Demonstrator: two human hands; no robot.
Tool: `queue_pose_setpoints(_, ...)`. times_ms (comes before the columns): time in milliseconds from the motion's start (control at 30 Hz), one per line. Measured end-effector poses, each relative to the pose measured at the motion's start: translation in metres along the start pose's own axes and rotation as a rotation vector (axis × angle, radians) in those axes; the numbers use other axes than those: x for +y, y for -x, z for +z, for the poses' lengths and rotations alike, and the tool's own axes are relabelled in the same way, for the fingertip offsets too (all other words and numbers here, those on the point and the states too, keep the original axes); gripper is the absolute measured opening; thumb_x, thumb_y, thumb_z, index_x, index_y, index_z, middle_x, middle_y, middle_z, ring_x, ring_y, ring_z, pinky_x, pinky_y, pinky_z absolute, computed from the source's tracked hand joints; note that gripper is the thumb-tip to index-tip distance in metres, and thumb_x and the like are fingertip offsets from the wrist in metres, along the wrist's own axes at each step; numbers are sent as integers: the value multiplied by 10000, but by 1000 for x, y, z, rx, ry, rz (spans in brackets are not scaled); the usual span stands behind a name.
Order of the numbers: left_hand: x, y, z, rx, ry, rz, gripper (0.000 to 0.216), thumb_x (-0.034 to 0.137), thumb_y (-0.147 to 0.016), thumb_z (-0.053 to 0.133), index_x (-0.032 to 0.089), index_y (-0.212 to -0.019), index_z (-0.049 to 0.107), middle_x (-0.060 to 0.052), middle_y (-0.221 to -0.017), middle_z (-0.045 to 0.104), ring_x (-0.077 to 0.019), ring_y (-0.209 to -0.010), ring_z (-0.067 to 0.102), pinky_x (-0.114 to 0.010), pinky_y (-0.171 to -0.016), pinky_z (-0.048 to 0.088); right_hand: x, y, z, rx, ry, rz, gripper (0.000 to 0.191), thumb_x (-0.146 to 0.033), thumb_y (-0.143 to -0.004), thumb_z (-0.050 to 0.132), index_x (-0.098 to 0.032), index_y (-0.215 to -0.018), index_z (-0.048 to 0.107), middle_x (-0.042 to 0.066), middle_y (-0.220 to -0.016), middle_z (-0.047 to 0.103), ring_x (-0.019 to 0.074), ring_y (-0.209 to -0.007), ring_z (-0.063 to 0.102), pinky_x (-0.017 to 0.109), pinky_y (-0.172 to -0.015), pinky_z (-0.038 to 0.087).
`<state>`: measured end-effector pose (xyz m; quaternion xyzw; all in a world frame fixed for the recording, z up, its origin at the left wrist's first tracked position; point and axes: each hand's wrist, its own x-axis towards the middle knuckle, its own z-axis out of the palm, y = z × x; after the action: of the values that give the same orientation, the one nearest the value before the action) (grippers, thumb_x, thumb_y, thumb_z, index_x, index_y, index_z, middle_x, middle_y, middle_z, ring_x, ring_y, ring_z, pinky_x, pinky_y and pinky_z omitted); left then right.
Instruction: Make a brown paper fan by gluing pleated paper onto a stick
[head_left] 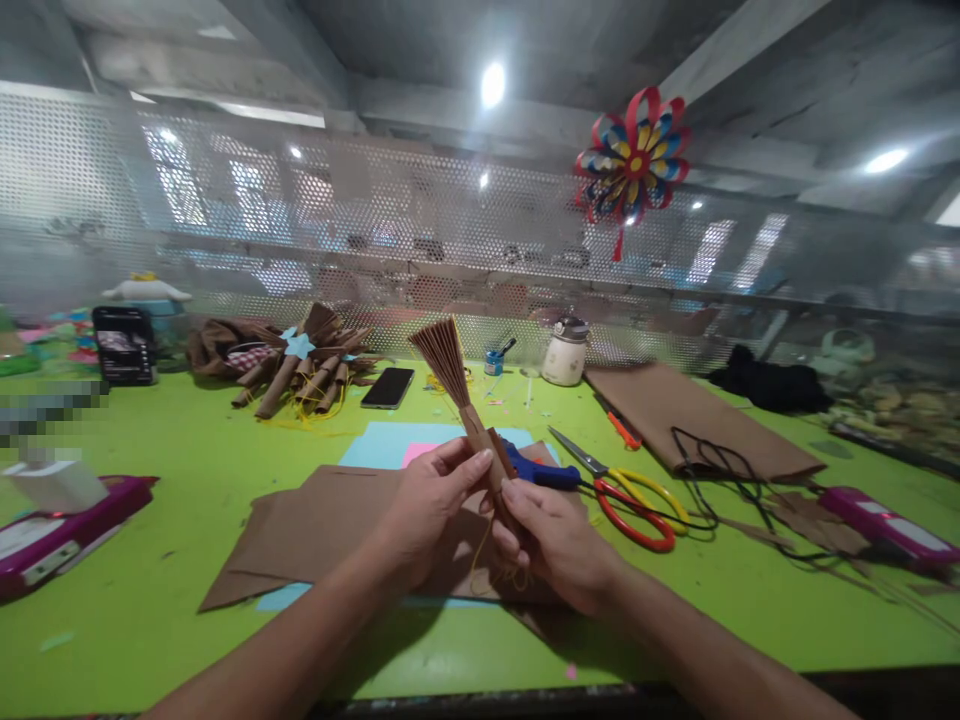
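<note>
Both hands hold a small brown paper broom (444, 365), its pleated fan end pointing up and left, its rolled handle slanting down to the right. My left hand (431, 505) is closed round the upper handle with the thumb on top. Lower down, my right hand (559, 535) pinches the handle's end. A thin yellow string (480, 560) dangles beneath the hands. Brown paper sheets (322, 520) lie under them on the green table. Just behind the handle rests a blue glue gun (544, 473), partly hidden. Scissors (637, 500) with red and yellow handles lie to its right.
Similar brown paper brooms (300, 375) are heaped at the back left, beside a black phone (388, 388). A cream jar (565, 352) stands at the back. Folded brown paper (697, 415), a black cable (739, 480) and a purple power strip (889, 525) occupy the right.
</note>
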<state>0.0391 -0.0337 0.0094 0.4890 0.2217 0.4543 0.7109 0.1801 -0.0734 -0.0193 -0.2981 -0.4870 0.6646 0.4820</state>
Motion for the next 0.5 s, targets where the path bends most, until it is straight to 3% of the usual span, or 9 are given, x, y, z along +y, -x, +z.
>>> queue_pose_setpoints(167,-1,-1,-2,14,59,-36,258,250,-764,701,184,-1013,692,-75,-949,694,-159,-830,618,-299,-792,476,4,-2,-3,-2,7,-6,330,-496,-887,528,-175,-822,492,-67,-531,437,61,-452,320,217,-477,234)
queue_pose_setpoints(400,-1,0,-2,57,66,-92,238,272,-758,709,165,-970,690,-70,-867,686,-130,-732,610,-247,-674,486,6,-2,-5,9,-23,23,353,-519,-865,547,-169,-836,514,-64,-535,445,62,-450,328,216,-479,250)
queue_pose_setpoints(500,0,1,-2,55,58,-105,244,275,-765,701,161,-980,693,-29,-726,663,-101,-618,574,-230,-620,475,6,-2,-5,4,-47,17,346,-507,-866,551,-163,-841,527,-63,-533,447,62,-448,331,219,-482,255)
